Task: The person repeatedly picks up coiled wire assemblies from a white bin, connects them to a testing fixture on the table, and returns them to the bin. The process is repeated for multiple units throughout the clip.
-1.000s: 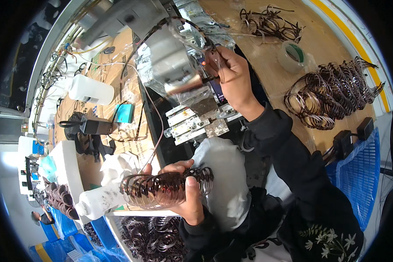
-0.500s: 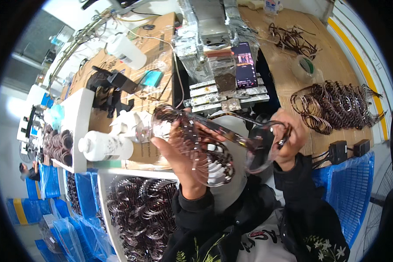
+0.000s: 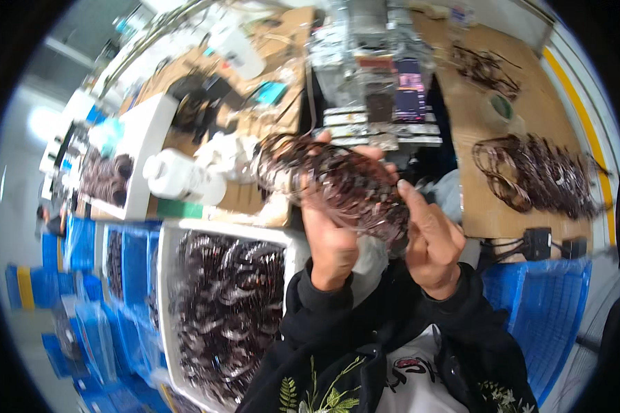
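In front of me, my left hand (image 3: 332, 237) is wrapped round a nested stack of dark brown, glossy eyeglass frames (image 3: 341, 182), its fingertips showing along the far side. My right hand (image 3: 430, 241) closes on the right end of the same stack, with its index finger stretched up against it. Motion blurs the separate frames. Lower left, a white box (image 3: 255, 233) is packed with more brown eyeglass frames (image 3: 231, 310). Another row of such frames (image 3: 537, 175) lies on the right-hand table.
White bottles (image 3: 182, 177) and a crumpled white wrap (image 3: 224, 155) stand on the left cardboard-topped table. A machine with a phone (image 3: 410, 89) is straight ahead. At right are a tape roll (image 3: 497, 109), black plugs (image 3: 537, 243) and a blue crate (image 3: 537, 296).
The single pair of glasses in my right hand has come into the stack in my left. My hands have drawn together, and the view has shifted left.
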Motion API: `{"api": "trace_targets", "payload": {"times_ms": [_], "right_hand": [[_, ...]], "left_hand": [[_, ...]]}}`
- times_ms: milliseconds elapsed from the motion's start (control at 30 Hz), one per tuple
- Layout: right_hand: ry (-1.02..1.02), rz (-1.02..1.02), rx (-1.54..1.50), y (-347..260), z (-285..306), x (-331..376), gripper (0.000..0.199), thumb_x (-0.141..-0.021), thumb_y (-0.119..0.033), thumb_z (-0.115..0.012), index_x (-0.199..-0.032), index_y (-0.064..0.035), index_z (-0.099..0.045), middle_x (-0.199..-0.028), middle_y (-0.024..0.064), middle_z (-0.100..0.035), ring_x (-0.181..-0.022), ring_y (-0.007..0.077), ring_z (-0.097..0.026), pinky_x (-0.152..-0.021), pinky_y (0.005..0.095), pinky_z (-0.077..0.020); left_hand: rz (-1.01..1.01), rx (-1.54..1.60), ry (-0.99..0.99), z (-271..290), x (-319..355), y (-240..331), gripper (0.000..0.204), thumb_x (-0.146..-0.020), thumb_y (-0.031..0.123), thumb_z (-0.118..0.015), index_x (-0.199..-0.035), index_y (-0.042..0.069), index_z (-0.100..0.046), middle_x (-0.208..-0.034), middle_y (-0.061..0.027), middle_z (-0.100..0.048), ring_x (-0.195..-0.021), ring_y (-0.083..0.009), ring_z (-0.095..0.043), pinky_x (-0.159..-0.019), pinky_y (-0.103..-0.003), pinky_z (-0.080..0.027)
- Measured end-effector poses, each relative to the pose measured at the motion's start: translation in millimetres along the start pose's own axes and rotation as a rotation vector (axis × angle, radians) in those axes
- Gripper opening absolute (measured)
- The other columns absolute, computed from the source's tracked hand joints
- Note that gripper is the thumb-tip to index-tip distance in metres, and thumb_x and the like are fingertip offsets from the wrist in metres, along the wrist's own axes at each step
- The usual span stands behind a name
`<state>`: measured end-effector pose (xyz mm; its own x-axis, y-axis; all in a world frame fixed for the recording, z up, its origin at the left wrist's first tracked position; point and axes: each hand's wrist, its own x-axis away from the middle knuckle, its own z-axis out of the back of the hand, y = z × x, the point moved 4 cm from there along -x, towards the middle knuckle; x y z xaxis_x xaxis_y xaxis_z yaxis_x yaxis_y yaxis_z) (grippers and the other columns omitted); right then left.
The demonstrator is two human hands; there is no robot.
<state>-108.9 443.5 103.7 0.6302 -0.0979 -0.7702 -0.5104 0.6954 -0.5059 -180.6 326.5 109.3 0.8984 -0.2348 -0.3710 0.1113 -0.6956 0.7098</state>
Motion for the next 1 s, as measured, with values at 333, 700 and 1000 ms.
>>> {"api": "trace_targets", "payload": {"times_ms": [333, 700, 1000], "right_hand": [[-0.463, 0.164, -0.110, -45, -28, 41, 0.034, -0.095, -0.022, -0.046, -0.111, 0.0058, -0.057, -0.125, 0.0215, -0.049, -0.086, 0.0268, -0.057, -0.070, 0.0310, -0.0467], [-0.605, -0.348, -0.234, 26, -53, 77, 0.026, -0.094, -0.015, -0.050, -0.115, -0.0015, -0.058, -0.113, 0.0082, -0.057, -0.079, 0.0133, -0.053, -0.066, 0.0242, -0.0447], [-0.682, -0.360, -0.212, 31, -62, 91, 0.027, -0.094, -0.020, -0.051, -0.113, -0.0031, -0.059, -0.107, 0.0056, -0.059, -0.076, 0.0110, -0.052, -0.067, 0.0236, -0.0439]], "left_hand": [[-0.339, -0.972, 0.141, 12, 105, 77, 0.075, -0.067, 0.001, -0.068, -0.129, 0.001, -0.026, -0.107, -0.0085, -0.049, -0.096, -0.0144, -0.053, -0.089, -0.035, -0.042], [-0.208, -0.852, 1.244, 39, 392, 281, 0.067, -0.069, 0.012, -0.056, -0.130, -0.006, -0.035, -0.090, -0.0090, -0.051, -0.077, -0.0213, -0.054, -0.069, -0.035, -0.049], [-0.327, -0.259, 1.122, 91, 539, 282, 0.070, -0.065, 0.017, -0.054, -0.128, -0.008, -0.037, -0.079, -0.0063, -0.045, -0.062, -0.0172, -0.044, -0.055, -0.033, -0.042]]}}
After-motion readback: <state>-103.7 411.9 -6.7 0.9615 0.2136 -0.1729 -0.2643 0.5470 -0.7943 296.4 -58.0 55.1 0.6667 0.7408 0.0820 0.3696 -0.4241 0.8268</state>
